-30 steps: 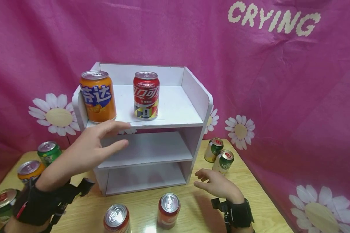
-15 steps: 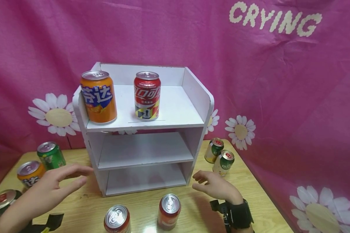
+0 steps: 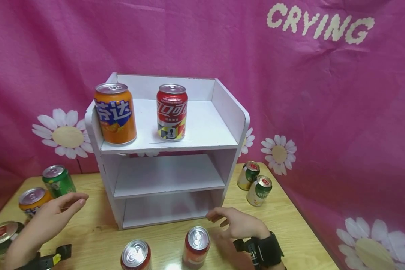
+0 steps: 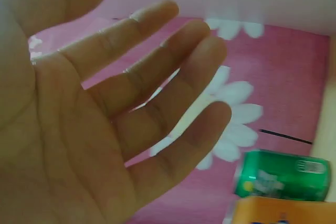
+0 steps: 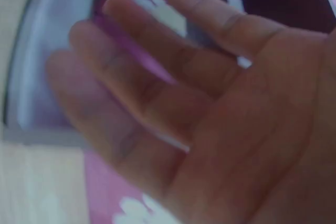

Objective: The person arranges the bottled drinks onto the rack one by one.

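My left hand [image 3: 50,217] is over the left side of the table, fingers relaxed and nothing in them. In the left wrist view its fingers [image 4: 157,114] spread apart. Close by are an orange Fanta can [image 3: 33,200] and a green can [image 3: 59,181]. To the right, my right hand [image 3: 237,224] hovers near the shelf's lower right corner with loosely bent fingers [image 5: 131,87] and a bare palm. A red soda can [image 3: 196,247] stands just left of it. On the white shelf's [image 3: 202,123] top stand an orange Fanta can [image 3: 116,116] and a red Coca-Cola can [image 3: 171,114].
Another red can [image 3: 136,255] stands at the table's [image 3: 94,240] front. Two green-and-white cans [image 3: 248,176] stand at the back right. A dark green can [image 3: 3,238] is at the far left, partly behind my left arm. A pink curtain [image 3: 324,112] hangs behind.
My left hand has dropped back from the shelf top's front edge to the lower left. My right hand has shifted slightly left, toward the front red can.
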Demonstrator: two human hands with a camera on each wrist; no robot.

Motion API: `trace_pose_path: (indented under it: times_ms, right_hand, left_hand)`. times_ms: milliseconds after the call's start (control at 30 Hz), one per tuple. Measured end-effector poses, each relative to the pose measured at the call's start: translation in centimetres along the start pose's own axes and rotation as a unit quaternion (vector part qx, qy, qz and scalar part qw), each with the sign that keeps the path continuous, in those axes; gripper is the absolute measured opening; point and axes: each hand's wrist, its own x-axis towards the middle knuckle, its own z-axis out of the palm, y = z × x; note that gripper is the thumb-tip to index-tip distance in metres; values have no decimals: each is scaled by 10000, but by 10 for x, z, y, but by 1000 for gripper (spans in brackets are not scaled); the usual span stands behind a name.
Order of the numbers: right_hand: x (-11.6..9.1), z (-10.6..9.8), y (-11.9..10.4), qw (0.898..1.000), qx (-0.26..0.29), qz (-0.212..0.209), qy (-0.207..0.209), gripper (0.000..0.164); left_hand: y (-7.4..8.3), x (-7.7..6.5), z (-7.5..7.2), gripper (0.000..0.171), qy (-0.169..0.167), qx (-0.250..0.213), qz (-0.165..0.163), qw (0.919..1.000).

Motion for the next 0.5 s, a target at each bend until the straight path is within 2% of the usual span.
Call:
trace_pose_path:
  times_ms: [167,267,367,500]
  right_hand:
    - [17,17,4,9941,586,-431,-810,67]
    - [27,24,7,9885,686,-604,-1203,74]
    - [35,29,11,9834,750,-780,-1456,77]
    - [41,33,19,9778,1056,-830,-1611,82]
  left_hand:
    - [-12,8,12,48,48,252,-53,9997]
    - [-15,12,16,48,183,512,-87,9985]
    - [-16,16,20,46,199,645,-119,9977]
    - [-16,20,24,46,90,597,-119,9981]
